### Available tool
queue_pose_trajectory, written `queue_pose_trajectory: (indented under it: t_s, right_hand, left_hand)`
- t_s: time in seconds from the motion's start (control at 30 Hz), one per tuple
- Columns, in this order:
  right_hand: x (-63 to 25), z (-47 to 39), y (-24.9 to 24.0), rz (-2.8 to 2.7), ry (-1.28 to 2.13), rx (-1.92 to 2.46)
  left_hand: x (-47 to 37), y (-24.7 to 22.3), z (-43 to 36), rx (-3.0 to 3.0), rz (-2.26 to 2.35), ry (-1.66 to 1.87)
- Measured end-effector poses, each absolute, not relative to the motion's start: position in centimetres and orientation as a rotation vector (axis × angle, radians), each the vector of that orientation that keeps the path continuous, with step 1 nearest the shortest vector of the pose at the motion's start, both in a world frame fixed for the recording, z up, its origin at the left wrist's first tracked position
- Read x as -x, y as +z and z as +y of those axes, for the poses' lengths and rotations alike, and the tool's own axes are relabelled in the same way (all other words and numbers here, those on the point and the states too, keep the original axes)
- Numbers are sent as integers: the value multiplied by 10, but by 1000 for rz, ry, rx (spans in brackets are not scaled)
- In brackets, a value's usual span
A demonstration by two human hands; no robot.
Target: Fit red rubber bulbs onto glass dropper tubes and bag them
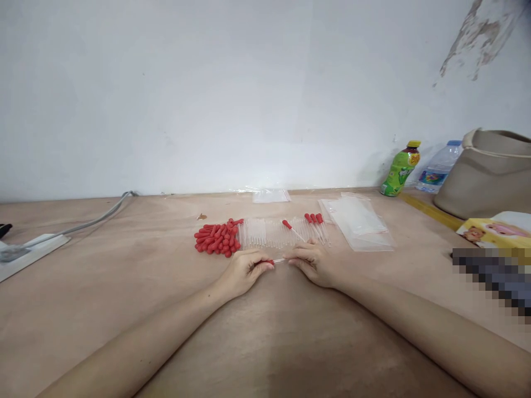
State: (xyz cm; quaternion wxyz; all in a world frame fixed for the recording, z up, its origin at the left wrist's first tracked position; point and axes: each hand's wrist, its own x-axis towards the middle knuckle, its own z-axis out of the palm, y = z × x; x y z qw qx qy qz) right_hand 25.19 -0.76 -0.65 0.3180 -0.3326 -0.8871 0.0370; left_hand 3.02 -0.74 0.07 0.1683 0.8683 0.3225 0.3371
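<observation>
My left hand is closed on a red rubber bulb, mostly hidden by the fingers. From it a thin glass tube runs across to my right hand, whose fingers pinch its other end. Just beyond both hands lies a row of loose clear glass tubes, with a heap of red bulbs at its left end. Several droppers with red bulbs lie at the right end. One more dropper slants down toward my right hand; whether the fingers touch it I cannot tell.
Clear plastic bags lie at the right, another bag by the wall. Farther right stand a green bottle, a water bottle and a beige bag, near a yellow packet. A power strip with grey cable lies left.
</observation>
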Motion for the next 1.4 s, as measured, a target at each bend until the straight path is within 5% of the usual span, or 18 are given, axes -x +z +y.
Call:
queue_pose_trajectory:
  t_s: [0.4,0.67,1.4]
  right_hand:
    - [-252,-9,-12,-2355,-256,831]
    - [-251,-18,-1,-2239,79,925]
    - [-243,-20,-5,-2322,68,937]
  left_hand:
    - [-31,-1,-7,-2480,986,908]
    - [-30,0,-6,-2333,1010,1046]
    - [-33,-1,-10,-2437,975,866]
